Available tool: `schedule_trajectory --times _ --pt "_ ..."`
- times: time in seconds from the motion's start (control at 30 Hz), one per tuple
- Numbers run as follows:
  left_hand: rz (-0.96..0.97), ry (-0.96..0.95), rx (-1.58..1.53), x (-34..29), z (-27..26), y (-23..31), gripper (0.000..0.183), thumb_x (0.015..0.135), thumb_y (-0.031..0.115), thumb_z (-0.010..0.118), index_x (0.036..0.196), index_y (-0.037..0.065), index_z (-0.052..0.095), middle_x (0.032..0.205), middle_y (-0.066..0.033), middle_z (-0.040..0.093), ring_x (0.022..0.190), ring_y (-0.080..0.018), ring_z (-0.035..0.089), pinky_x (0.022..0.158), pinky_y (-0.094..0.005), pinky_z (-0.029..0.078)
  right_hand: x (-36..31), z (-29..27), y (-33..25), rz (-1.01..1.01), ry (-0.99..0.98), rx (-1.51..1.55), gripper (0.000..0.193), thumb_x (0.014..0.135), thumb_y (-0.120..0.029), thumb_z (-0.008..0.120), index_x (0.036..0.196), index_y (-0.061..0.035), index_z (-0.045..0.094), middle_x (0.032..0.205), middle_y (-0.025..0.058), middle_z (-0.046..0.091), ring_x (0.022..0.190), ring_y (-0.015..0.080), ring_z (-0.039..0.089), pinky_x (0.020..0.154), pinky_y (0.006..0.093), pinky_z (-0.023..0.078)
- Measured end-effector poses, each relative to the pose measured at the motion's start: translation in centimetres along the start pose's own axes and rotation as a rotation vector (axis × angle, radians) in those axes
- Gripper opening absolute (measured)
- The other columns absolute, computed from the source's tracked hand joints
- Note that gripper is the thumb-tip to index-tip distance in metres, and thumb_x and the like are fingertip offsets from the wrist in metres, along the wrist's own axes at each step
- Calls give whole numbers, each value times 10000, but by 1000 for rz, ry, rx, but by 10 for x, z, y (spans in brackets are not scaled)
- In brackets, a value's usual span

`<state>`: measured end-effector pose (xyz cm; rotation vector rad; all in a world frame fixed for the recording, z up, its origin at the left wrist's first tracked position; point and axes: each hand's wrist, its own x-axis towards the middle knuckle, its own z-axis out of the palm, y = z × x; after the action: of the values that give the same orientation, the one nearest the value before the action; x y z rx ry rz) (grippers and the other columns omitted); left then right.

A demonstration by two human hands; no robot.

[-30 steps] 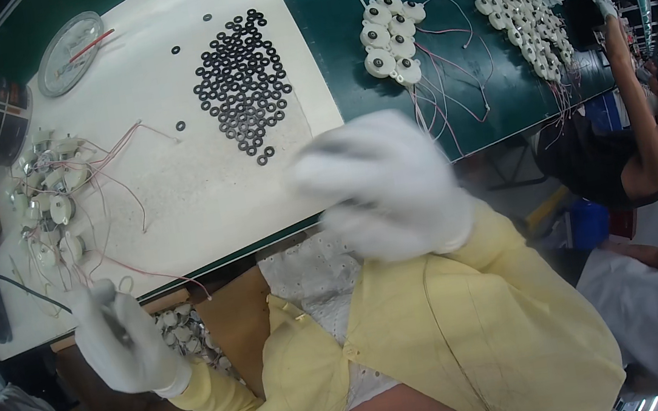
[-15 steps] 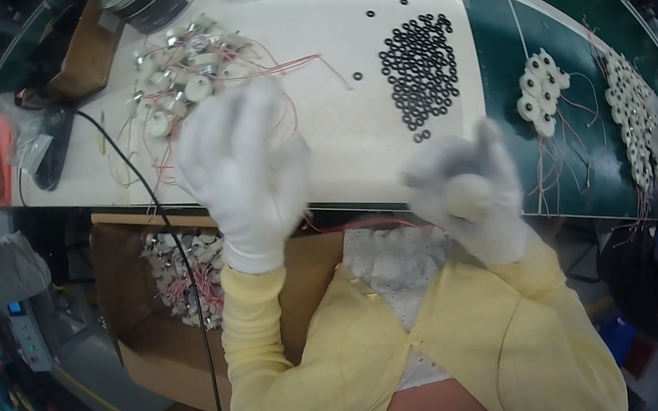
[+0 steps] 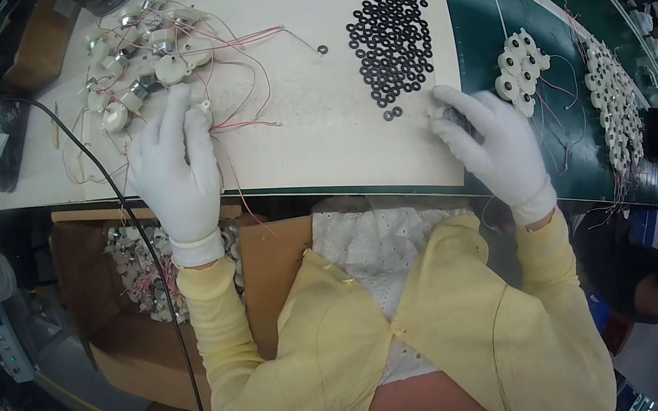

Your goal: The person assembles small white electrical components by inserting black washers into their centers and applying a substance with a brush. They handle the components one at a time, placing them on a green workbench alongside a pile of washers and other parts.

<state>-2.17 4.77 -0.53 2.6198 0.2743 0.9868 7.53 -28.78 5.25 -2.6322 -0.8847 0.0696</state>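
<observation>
My left hand (image 3: 175, 165), in a white glove, reaches to the near edge of a pile of small white-and-silver motors (image 3: 171, 69) with thin red and white wires. Its fingers are stretched and slightly apart, touching or just above the nearest parts. Over the right part of the white work surface (image 3: 318, 138), my right hand (image 3: 500, 146), gloved too, curls thumb and fingers around a small motor (image 3: 455, 118). Mostly hidden by the fingers, that motor shows some grey metal. Beyond the right hand's fingertips lies a cluster of black rubber rings (image 3: 392, 49).
Capped motors (image 3: 521, 72) sit on the green mat (image 3: 472, 19) at right, with a longer row (image 3: 615, 108) beyond. A cardboard box (image 3: 122, 341) of motors stands below the table's left edge. A black cable (image 3: 89, 127) crosses the left side. Other people work at both sides.
My left hand has moved left and down to the motor pile's near edge. My right hand has turned over, palm down, and its motor now shows less. The whole view has shifted slightly.
</observation>
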Motion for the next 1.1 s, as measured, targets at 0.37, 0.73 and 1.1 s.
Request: schedule_trajectory --times 0.37,0.73,1.1 --pt "-155 -45 184 -17 -6 17 330 848 375 755 1140 222 737 1207 -107 605 1203 -341 467 1027 -481 360 19 17 -9 144 -59 657 303 939 -85 658 1221 23 657 962 129 722 822 165 711 746 275 549" --pt "-32 -40 233 -15 2 18 366 846 377 745 1194 268 713 1385 -72 574 1371 -331 379 1079 -478 285 32 9 -25 -74 17 135 257 910 -106 697 1148 -10 690 936 114 723 797 204 689 708 287 530" --pt "-63 39 132 -18 0 15 442 769 389 730 1168 217 650 1237 -71 571 1289 -347 446 988 -490 357 28 14 -25 197 -81 362 297 981 -81 652 1227 84 630 1022 96 709 879 126 678 799 236 533"
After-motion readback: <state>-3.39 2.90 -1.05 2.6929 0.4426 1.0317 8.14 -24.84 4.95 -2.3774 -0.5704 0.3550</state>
